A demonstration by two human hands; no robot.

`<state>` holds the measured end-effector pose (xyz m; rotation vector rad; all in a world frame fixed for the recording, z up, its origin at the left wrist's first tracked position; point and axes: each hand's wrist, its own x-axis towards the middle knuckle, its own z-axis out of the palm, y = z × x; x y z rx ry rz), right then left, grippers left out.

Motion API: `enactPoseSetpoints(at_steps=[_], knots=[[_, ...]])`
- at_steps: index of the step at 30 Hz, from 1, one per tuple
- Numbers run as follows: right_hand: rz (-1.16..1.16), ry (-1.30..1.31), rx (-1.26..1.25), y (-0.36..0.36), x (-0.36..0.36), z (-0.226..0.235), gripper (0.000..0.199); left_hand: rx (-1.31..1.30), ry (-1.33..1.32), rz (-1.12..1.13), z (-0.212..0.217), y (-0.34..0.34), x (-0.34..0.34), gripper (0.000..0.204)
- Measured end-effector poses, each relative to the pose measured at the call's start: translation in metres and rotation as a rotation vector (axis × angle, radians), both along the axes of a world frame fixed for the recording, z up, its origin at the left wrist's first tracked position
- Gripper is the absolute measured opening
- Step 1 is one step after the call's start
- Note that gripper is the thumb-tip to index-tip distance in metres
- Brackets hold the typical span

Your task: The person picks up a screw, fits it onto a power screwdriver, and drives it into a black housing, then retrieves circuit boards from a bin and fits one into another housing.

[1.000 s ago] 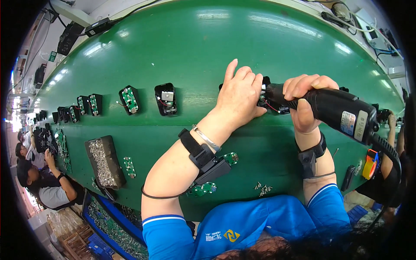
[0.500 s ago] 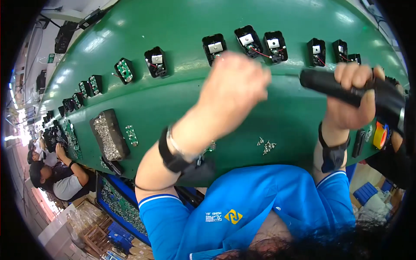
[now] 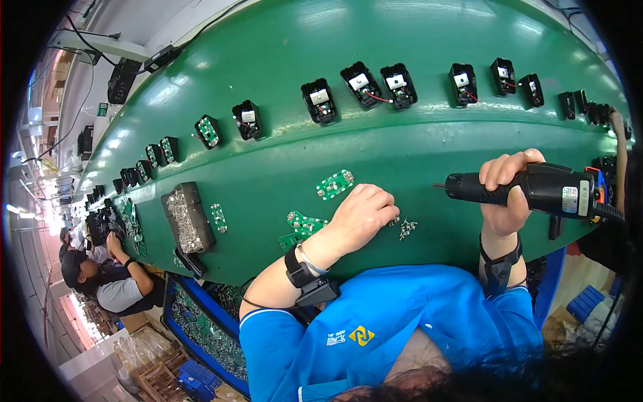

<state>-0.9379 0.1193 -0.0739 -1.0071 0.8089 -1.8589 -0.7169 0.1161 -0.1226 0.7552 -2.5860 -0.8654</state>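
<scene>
Green conveyor belt: left hand now lowered, fingers curled over small screws; right hand clenched around black electric screwdriver.

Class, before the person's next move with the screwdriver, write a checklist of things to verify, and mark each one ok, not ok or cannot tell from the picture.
1. Right hand has a firm hold on the black electric screwdriver: ok, fingers wrapped round its body.
2. Screwdriver tip is clear of the parts: ok, it points left over bare green belt.
3. Left hand has reached the small loose screws: ok, its fingertips are by them.
4. A screw is picked up: cannot tell, the fingers hide it.
5. Green circuit boards are within reach: ok, beside the left wrist.
6. Black housings lie in a row along the belt: ok.
</scene>
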Motion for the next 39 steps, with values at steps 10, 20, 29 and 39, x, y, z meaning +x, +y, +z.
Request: enactPoseSetpoints(at_steps=[10, 20, 29, 39], knots=[[0.071, -0.254, -0.134, -0.017, 0.001, 0.037, 0.048, 1.456, 0.985, 0.543, 0.012, -0.009, -0.025, 0.014], [0.098, -0.256, -0.137, -0.016, 0.005, 0.043, 0.051, 1.71, 1.175, 0.443, 0.01, -0.004, -0.041, 0.013], [0.128, -0.233, -0.123, -0.014, 0.004, 0.043, 0.052, 1.559, 1.065, 0.494, 0.009, -0.003, -0.039, 0.015], [0.132, -0.212, -0.142, -0.015, 0.001, 0.043, 0.051, 1.457, 0.939, 0.481, 0.008, -0.003, -0.044, 0.018]])
